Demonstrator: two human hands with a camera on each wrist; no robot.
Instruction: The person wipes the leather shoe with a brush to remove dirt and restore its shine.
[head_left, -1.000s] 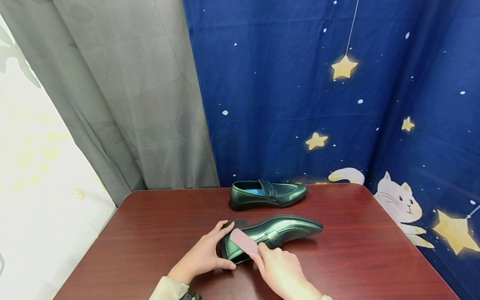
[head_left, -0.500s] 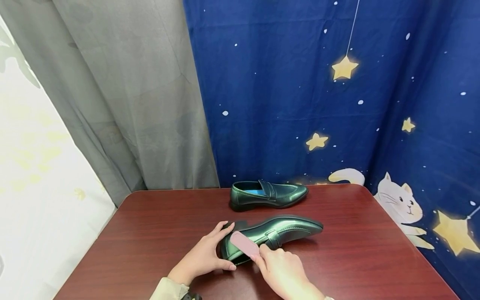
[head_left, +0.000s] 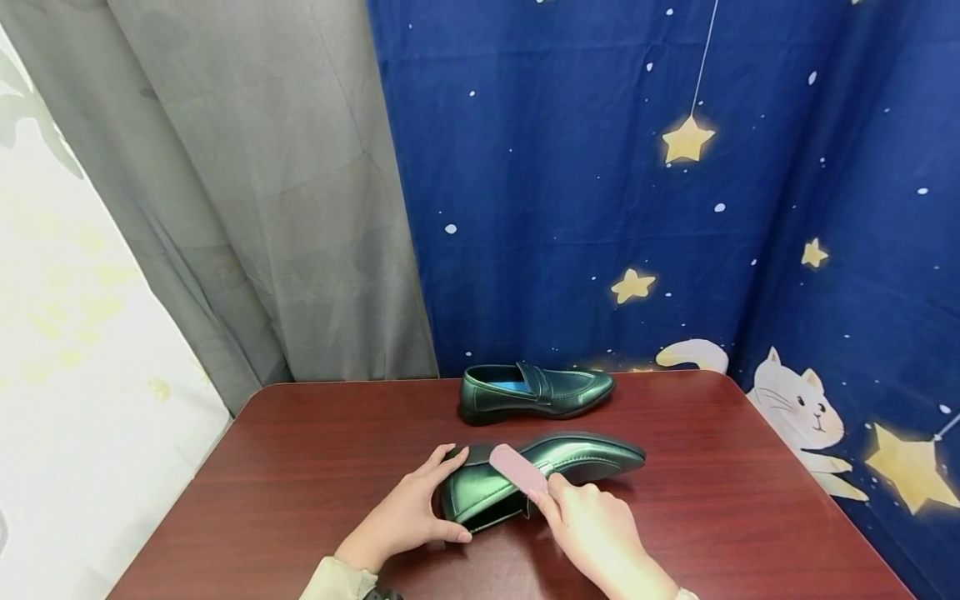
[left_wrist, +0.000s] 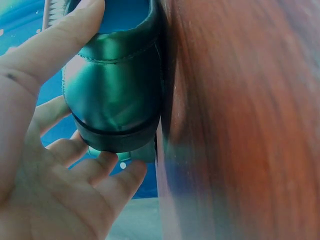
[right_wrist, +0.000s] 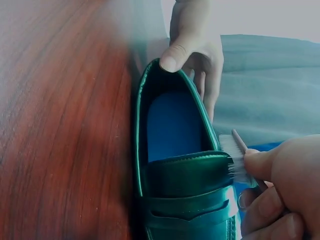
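A shiny dark green loafer (head_left: 480, 487) lies on its side on the table, toe to the right. My left hand (head_left: 408, 507) grips its heel, thumb at the opening's rim and fingers round the sole side, as the left wrist view also shows. In my right hand (head_left: 592, 525) is a pink-backed brush (head_left: 519, 469), pinched by its handle. Its white bristles (right_wrist: 234, 157) touch the loafer's upper side near the strap in the right wrist view. The blue insole (right_wrist: 175, 125) shows inside the opening. Most of the brush handle is hidden by my fingers.
A matching green loafer (head_left: 536, 390) stands upright behind, near the far edge of the reddish-brown table (head_left: 300, 450). A grey curtain (head_left: 315, 208) and a blue star-patterned curtain (head_left: 555, 167) hang beyond that edge.
My right hand and the brush have moved right and slightly up along the loafer, from near the heel towards the strap. The left hand keeps its place at the heel.
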